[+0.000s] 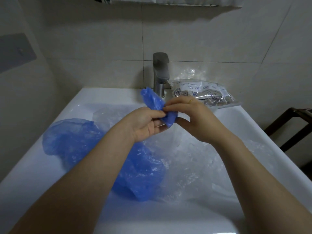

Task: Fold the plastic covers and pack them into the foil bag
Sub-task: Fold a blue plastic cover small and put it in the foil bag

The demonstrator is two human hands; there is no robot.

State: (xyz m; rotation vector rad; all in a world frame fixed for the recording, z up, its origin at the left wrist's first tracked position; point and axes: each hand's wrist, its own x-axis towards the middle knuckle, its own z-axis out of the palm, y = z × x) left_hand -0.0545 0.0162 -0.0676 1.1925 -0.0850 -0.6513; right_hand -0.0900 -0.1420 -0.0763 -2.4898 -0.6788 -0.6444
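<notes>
1. Over a white sink [87,95], the left hand [145,122] and the right hand [190,115] meet on a folded blue plastic cover [153,101], both pinching it between thumb and fingertips; its lower end [169,119] pokes out below the fingers.
2. How many folds the cover has cannot be made out; the fingers hide its middle.
3. A gold ring [190,101] shows on the right hand.
4. More blue covers [138,173] lie crumpled in the basin, partly hidden under the left forearm; clear plastic covers [194,166] spread beside them, their edges hard to trace against the white.
5. The foil bag [202,93] lies on the sink's back right ledge, just beside the grey tap [161,73]; its print is too small to read.
6. A dark wooden frame [293,125] is cut off at the right edge.
</notes>
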